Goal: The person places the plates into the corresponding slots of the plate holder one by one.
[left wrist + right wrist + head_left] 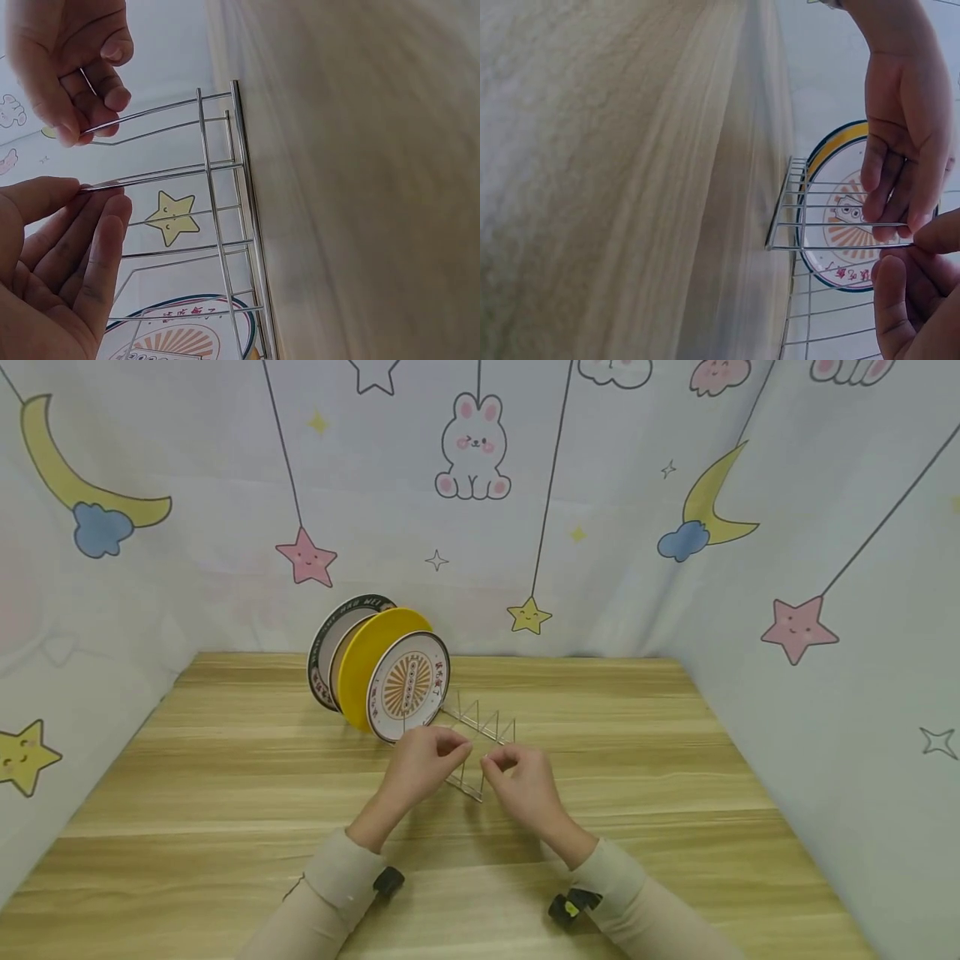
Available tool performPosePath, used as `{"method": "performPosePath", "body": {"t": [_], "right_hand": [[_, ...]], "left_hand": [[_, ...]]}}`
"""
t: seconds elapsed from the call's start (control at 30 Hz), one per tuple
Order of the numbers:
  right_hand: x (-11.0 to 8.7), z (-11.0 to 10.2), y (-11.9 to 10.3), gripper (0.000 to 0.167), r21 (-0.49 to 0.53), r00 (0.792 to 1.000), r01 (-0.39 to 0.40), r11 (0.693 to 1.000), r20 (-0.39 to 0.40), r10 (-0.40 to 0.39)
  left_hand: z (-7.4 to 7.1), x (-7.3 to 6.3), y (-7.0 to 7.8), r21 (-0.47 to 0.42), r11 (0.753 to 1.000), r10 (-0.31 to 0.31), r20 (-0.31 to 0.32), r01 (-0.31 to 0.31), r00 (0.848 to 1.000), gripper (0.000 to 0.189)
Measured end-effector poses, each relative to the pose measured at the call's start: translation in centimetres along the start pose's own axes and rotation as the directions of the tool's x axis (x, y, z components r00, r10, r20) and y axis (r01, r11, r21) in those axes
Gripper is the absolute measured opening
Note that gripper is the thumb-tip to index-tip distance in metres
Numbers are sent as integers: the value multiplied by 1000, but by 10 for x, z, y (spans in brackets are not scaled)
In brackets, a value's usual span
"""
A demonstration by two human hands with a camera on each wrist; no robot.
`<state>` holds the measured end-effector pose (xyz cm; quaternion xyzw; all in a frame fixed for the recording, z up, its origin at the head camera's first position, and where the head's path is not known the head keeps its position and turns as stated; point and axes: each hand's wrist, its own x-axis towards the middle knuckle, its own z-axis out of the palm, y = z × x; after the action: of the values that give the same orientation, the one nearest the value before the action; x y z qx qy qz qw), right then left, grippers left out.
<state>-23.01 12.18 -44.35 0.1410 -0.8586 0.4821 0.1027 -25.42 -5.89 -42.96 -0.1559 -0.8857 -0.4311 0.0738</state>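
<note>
A metal wire dish rack (253, 225) stands on the table, its thin upright wires rising in pointed loops. My left hand (426, 762) pinches the top of one wire loop between thumb and forefinger. Beside it, my right hand (527, 787) pinches the loop at the rack's near right end. In the left wrist view, a small gap separates the two hands. At the rack's far left stand several plates on edge: a white plate (381, 714) with an orange ray print in front, a yellow plate (358, 664) behind it, and a dark-rimmed plate (318, 647) at the back.
The wood-grain table (637, 752) extends around the rack on all sides. White cloth walls (615, 568) printed with stars, moons and a rabbit close off the back and both sides. A small black device (388, 882) sits by the left cuff, another by the right.
</note>
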Motion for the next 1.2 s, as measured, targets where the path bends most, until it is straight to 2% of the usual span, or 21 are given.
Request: {"method": "performPosePath", "body": {"t": [0.23, 0.33, 0.4, 0.47, 0.57, 0.67, 0.8, 0.9, 1.07, 1.2], "right_hand": [[6, -10, 3, 10, -39, 995, -51, 998, 82, 54], [11, -18, 3, 11, -16, 987, -94, 995, 133, 96], [15, -26, 4, 12, 14, 985, -114, 993, 135, 111], [21, -34, 5, 13, 57, 989, -116, 992, 103, 110], [31, -46, 8, 14, 77, 996, -90, 993, 3, 90], [41, -54, 11, 15, 83, 993, -86, 993, -78, 93], [51, -57, 16, 16, 110, 986, -114, 987, -107, 126], [55, -52, 22, 17, 125, 984, -149, 981, -76, 159], [55, -41, 31, 20, 131, 979, -206, 970, 22, 205], [53, -34, 34, 19, 128, 981, -193, 973, 52, 188]], "left_hand": [[-2, 0, 0, 1, 1000, 0, 19, 0, 1000, 7], [-3, -1, 0, 0, 1000, -4, 30, 4, 1000, 8], [-3, 0, 0, 2, 1000, -7, 34, 7, 999, 8], [-3, 1, 0, 2, 1000, -12, 39, 12, 999, 8], [-3, 1, -1, 1, 1000, -20, 40, 20, 999, 8], [-3, 1, -2, -2, 1000, -30, 43, 30, 999, 9], [-2, 1, -3, -7, 999, -38, 49, 38, 998, 8], [-3, 1, -3, -15, 999, -38, 51, 39, 998, 7], [-4, 0, 1, -31, 999, -41, 55, 43, 998, 7], [-5, 0, 1, -45, 998, -40, 57, 43, 998, 9]]}}
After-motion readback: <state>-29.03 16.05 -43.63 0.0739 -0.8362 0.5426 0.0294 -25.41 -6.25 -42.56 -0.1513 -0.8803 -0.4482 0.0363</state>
